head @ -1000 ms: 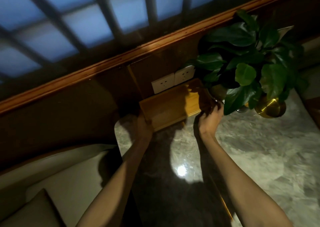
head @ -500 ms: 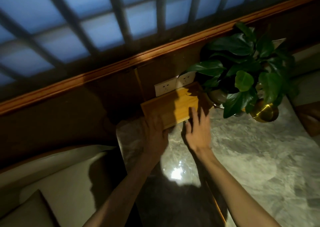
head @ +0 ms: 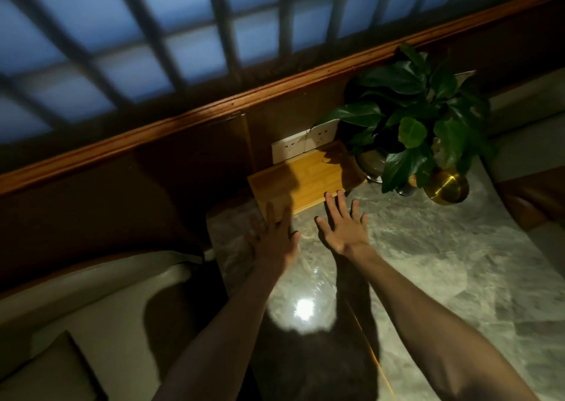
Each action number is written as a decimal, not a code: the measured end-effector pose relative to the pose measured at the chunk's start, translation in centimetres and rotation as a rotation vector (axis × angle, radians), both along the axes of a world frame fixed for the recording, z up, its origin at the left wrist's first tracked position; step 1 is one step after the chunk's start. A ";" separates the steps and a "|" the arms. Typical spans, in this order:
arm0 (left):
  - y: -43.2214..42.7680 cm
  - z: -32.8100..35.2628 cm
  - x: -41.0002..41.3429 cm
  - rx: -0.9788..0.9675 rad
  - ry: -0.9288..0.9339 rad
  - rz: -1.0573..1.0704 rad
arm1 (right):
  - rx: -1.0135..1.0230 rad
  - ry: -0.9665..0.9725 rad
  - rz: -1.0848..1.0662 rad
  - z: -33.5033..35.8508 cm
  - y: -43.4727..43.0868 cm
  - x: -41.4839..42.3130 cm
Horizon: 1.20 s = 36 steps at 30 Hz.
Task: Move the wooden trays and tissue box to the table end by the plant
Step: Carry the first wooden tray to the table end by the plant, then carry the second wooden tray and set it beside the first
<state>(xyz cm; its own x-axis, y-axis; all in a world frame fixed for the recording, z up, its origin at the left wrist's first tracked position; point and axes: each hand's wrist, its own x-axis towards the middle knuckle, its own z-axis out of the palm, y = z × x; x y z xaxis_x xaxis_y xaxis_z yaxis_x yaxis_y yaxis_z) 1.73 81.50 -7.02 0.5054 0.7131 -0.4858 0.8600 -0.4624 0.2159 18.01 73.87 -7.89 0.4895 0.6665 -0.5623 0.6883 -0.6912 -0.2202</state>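
Observation:
A yellow wooden tray [head: 308, 180] lies flat at the far end of the marble table [head: 443, 263], against the wall and just left of the leafy plant [head: 412, 119] in its gold pot [head: 448, 186]. My left hand [head: 273, 238] hovers at the tray's near left corner, fingers spread and empty. My right hand [head: 344, 226] is open too, its fingertips near the tray's front edge. No tissue box is in view.
Two white wall sockets [head: 302, 145] sit right behind the tray. A wooden ledge and a barred window run above. A beige sofa [head: 91, 324] stands left of the table. A bright light reflection marks the tabletop's middle.
Both hands let go of the tray and drew back toward me with fingers spread. The tray now rests flat by the wall beside the plant.

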 end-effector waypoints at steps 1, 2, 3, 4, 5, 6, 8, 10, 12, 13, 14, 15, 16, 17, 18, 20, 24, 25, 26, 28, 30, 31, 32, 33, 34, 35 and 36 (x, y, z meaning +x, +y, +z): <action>0.8 0.7 0.0 -0.074 -0.005 -0.011 | -0.051 0.041 0.015 1.1 0.3 0.7; 1.6 1.6 0.0 -0.152 -0.012 0.002 | -0.103 0.077 0.012 2.4 0.5 1.2; 2.2 2.7 -0.1 -0.211 -0.016 0.030 | -0.124 0.098 -0.015 3.6 0.5 1.7; 2.5 3.8 -0.2 -0.218 -0.023 0.045 | -0.108 0.102 -0.056 4.9 0.2 2.0; 2.4 5.0 -0.5 -0.188 -0.028 0.022 | -0.067 0.098 -0.091 6.2 -0.3 2.0; 1.8 6.2 -0.7 -0.111 -0.041 -0.033 | -0.017 0.086 -0.109 7.6 -1.0 1.8; -0.7 8.7 -1.0 0.069 -0.085 -0.159 | 0.065 0.022 -0.146 10.5 -3.6 1.0; -4.1 11.5 -1.1 0.112 -0.163 -0.205 | 0.139 -0.036 -0.254 13.3 -7.6 -0.1; -8.9 14.0 -0.6 0.130 -0.141 -0.374 | 0.200 -0.057 -0.386 15.6 -13.0 -1.0; -11.6 15.1 -0.1 0.144 -0.100 -0.486 | 0.225 -0.079 -0.453 16.7 -16.1 -1.3; -14.2 16.4 0.6 0.196 -0.083 -0.566 | 0.258 -0.112 -0.518 17.7 -19.4 -1.6; -17.0 17.9 1.1 0.225 -0.087 -0.605 | 0.299 -0.151 -0.585 18.6 -23.0 -2.0; -19.9 18.8 1.9 0.246 -0.111 -0.654 | 0.330 -0.195 -0.652 19.6 -26.8 -2.6; -22.9 19.7 2.7 0.223 -0.174 -0.683 | 0.350 -0.235 -0.718 20.4 -30.7 -3.3; -26.3 20.7 3.5 0.153 -0.221 -0.678 | 0.364 -0.279 -0.782 21.1 -34.8 -4.2; -33.0 21.3 4.0 0.076 -0.330 -0.755 | 0.374 -0.358 -0.905 21.9 -43.3 -6.6; -45.6 22.1 3.8 -0.008 -0.363 -0.964 | 0.340 -0.389 -1.180 22.5 -59.6 -13.4; -48.7 22.2 3.6 -0.036 -0.346 -1.001 | 0.322 -0.379 -1.249 22.6 -63.2 -15.4; -51.5 22.4 3.2 -0.054 -0.325 -1.036 | 0.304 -0.376 -1.305 22.7 -66.7 -17.3; -57.5 22.4 2.2 -0.085 -0.314 -1.096 | 0.316 -0.378 -1.377 23.2 -73.2 -21.5; -61.9 21.8 0.8 -0.087 -0.317 -1.138 | 0.288 -0.436 -1.397 23.7 -77.8 -25.4; -64.1 21.3 0.2 -0.081 -0.320 -1.158 | 0.321 -0.417 -1.441 23.7 -79.8 -27.0; -66.2 20.7 -0.4 -0.081 -0.320 -1.171 | 0.336 -0.313 -1.513 23.6 -81.9 -28.3; -68.1 20.2 -1.0 -0.084 -0.316 -1.182 | 0.337 -0.297 -1.483 22.8 -84.3 -29.3; -69.9 19.8 -1.6 -0.087 -0.305 -1.191 | 0.309 -0.289 -1.458 22.6 -86.5 -30.1; -71.5 19.4 -2.2 -0.096 -0.286 -1.199 | 0.290 -0.256 -1.470 22.4 -88.2 -30.9; -72.9 19.0 -2.8 -0.105 -0.272 -1.211 | 0.326 -0.247 -1.538 22.5 -89.7 -31.3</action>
<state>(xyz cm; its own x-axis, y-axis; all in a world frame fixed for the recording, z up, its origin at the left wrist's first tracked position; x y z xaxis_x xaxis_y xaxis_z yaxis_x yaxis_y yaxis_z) -1.10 8.64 11.97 0.9032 -0.3170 -0.2893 -0.1850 -0.8959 0.4039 -13.26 -15.79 14.62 0.8341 -0.4571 -0.3088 -0.5515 -0.6786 -0.4851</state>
